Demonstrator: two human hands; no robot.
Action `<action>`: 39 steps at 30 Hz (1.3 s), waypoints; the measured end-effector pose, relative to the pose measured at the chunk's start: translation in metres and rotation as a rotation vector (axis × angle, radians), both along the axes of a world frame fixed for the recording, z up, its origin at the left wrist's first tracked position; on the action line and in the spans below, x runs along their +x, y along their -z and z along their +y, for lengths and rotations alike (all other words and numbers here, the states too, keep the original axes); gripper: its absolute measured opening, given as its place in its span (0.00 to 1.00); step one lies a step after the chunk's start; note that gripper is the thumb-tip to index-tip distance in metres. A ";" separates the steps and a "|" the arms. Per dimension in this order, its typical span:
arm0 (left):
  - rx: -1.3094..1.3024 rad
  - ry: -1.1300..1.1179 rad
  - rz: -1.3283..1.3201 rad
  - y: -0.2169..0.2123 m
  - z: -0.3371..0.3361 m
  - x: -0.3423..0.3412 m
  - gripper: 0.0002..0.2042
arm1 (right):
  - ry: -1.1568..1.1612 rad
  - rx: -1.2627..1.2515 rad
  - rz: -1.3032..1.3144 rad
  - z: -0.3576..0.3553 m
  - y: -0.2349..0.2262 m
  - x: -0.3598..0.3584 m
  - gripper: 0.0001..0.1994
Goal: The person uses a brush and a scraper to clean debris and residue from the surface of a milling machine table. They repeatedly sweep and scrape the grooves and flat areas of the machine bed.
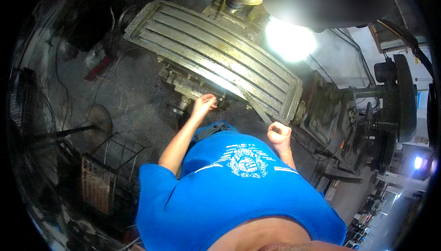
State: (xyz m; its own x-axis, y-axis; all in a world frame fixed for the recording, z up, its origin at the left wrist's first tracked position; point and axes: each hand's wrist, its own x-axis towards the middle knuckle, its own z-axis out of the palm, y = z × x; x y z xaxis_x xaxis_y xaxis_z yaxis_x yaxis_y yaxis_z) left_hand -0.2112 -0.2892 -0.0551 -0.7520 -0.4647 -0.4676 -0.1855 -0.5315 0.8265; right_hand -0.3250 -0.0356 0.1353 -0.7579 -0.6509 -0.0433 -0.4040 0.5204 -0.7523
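A long milling machine table, metal with parallel slots and an oily sheen, runs slantwise ahead of me. My right hand is closed in a fist round the near end of a long flat grey strip. The strip's far end lies over the table's front edge; its exact kind is not clear. My left hand is in front of the table's near side, fingers curled in, next to a small knob. Whatever those fingers may hold is too small to make out.
Below the table's front side is a round metal fitting. A bright lamp glow is behind the table. Another dark machine stands at right. At left are a fan, a rusty slatted panel and a red-and-grey object.
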 end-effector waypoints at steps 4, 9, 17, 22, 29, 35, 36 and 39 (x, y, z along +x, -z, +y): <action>-0.375 -0.048 0.006 -0.004 0.021 -0.019 0.19 | 0.017 0.005 -0.029 0.001 -0.004 0.003 0.02; -0.647 -0.005 -0.254 -0.028 0.035 -0.027 0.18 | -0.001 0.024 -0.059 0.004 -0.004 0.006 0.02; -0.773 -0.269 -0.377 -0.036 0.043 -0.058 0.13 | -0.169 0.056 0.118 0.013 -0.001 -0.016 0.02; -0.722 -0.377 -0.382 -0.018 0.046 -0.065 0.12 | -0.286 0.034 0.192 0.018 0.002 -0.026 0.03; 0.329 -0.536 -0.168 -0.007 0.021 -0.077 0.08 | -0.101 0.018 -0.014 0.029 0.002 -0.030 0.02; 0.692 -0.544 0.024 0.007 0.017 -0.065 0.09 | -0.062 0.010 0.014 0.035 0.008 -0.039 0.03; 0.616 -0.550 -0.004 0.010 0.018 -0.062 0.10 | -0.067 0.020 0.032 0.035 0.007 -0.040 0.03; 0.313 -0.581 -0.072 0.018 0.031 -0.051 0.11 | -0.072 0.037 0.045 0.037 0.005 -0.041 0.02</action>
State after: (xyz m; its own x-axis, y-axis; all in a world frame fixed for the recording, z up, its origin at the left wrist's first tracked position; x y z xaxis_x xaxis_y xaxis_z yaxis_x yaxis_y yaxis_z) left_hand -0.2626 -0.2578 -0.0729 -0.3817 -0.6198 -0.6857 0.1553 -0.7743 0.6135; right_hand -0.3655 0.0010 0.1303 -0.7110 -0.7023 -0.0354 -0.4740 0.5159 -0.7136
